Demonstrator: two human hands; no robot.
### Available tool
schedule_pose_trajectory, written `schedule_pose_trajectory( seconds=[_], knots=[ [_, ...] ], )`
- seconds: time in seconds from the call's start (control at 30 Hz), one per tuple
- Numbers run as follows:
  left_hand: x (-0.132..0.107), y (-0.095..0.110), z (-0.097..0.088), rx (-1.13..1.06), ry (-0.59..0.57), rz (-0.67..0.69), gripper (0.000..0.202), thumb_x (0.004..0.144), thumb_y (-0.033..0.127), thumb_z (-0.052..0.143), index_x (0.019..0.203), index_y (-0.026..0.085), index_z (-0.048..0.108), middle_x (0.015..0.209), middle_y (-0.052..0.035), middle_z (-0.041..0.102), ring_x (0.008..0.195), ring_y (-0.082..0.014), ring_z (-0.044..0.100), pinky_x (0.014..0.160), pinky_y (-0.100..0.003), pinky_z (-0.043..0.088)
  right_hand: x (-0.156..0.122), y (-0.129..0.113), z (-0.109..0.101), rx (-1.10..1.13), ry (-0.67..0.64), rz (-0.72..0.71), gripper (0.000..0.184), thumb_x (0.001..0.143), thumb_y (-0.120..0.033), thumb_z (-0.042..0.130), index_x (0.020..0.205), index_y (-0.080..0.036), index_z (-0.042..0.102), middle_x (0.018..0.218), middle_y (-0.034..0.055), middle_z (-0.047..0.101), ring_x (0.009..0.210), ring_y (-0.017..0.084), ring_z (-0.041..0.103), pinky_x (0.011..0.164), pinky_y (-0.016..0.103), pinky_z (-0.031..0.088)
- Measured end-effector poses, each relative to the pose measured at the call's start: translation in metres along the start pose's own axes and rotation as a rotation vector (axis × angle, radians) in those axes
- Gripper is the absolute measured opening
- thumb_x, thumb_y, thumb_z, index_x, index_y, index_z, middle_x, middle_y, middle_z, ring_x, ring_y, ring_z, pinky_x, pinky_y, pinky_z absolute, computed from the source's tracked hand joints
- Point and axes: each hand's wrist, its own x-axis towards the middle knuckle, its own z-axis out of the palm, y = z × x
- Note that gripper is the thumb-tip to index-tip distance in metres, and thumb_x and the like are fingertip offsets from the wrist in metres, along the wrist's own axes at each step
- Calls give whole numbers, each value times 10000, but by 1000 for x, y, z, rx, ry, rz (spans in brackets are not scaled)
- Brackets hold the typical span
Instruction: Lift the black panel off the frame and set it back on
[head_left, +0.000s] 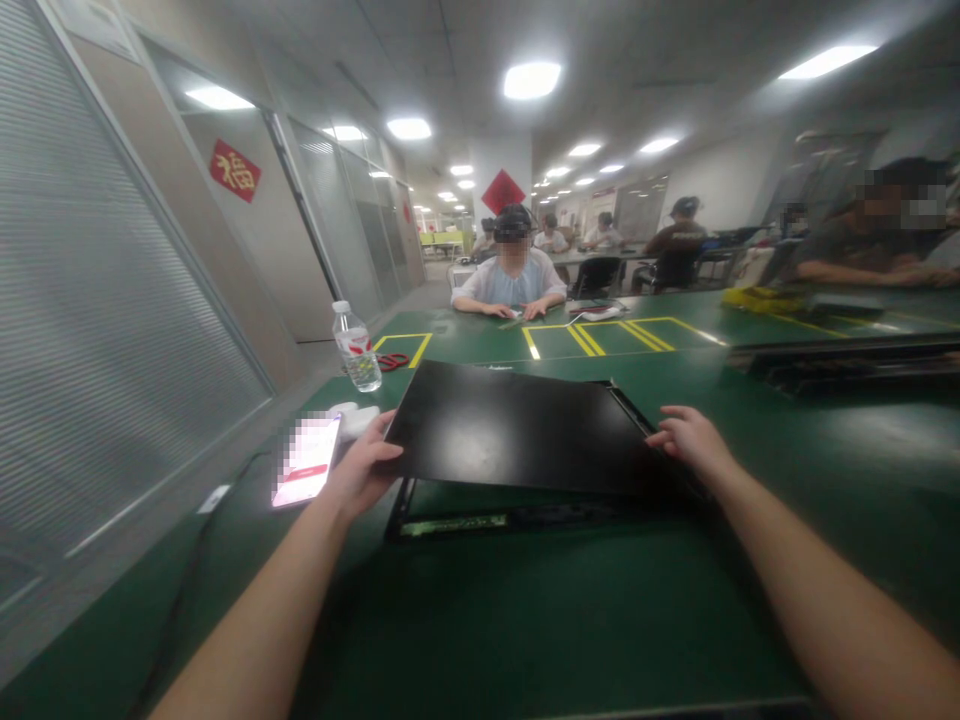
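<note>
A thin, flat black panel, likely a screen sheet, is tilted above a shallow black frame, its left side raised and its right side low. My left hand grips the panel's left edge, thumb on the upper face and fingers behind. At the other end, my right hand pinches the panel's right edge near the frame's side, with the index finger partly extended. The frame lies on the green table; the panel covers much of its inside.
Left of the panel are a lit phone, a white case, a water bottle and red-handled scissors. Dark long parts lie at right. Yellow tape marks the far tabletop, where a person sits.
</note>
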Motion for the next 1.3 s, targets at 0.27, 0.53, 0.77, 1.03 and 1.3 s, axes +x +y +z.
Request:
schedule_pose_trajectory(
  seconds=[0.27, 0.53, 0.77, 1.03, 1.3],
  knots=[
    [1, -2, 0, 10, -26, -12, 601, 483, 57, 756, 1053, 220, 655, 962, -30, 754, 821, -234, 724, 625, -290, 577, 3, 3, -3, -33, 50, -23, 518, 803, -156, 540, 1318, -104, 558, 640, 86, 725, 444, 147, 514, 464, 242, 421],
    [5, -9, -4, 30, -63, -27, 663, 510, 86, 792, 1136, 215, 617, 1014, -52, 753, 867, -252, 739, 676, -305, 597, 12, 12, -6, -116, 67, -49, 494, 787, -146, 545, 1280, -143, 568, 663, 62, 737, 524, 171, 583, 532, 260, 443],
    [6, -10, -4, 34, -50, -35, 675, 499, 77, 794, 1138, 201, 613, 984, -54, 754, 807, -238, 738, 615, -280, 577, 12, 12, -7, -120, 86, -68, 496, 754, -148, 555, 1250, -151, 576, 661, 55, 734, 494, 168, 548, 511, 269, 421],
    [6, -13, -1, 19, -43, -52, 633, 505, 66, 783, 1099, 196, 608, 982, -50, 754, 789, -234, 743, 694, -330, 604, 12, 13, -6, -103, 89, -65, 487, 732, -138, 562, 1219, -151, 584, 643, 51, 723, 489, 168, 551, 511, 269, 425],
    [5, -15, 0, 12, -47, -69, 658, 516, 49, 789, 1121, 195, 573, 969, -44, 752, 800, -231, 747, 677, -304, 590, 10, 11, -6, -75, 92, -48, 454, 742, -130, 553, 1195, -158, 579, 649, 54, 718, 481, 150, 536, 484, 248, 409]
  ],
)
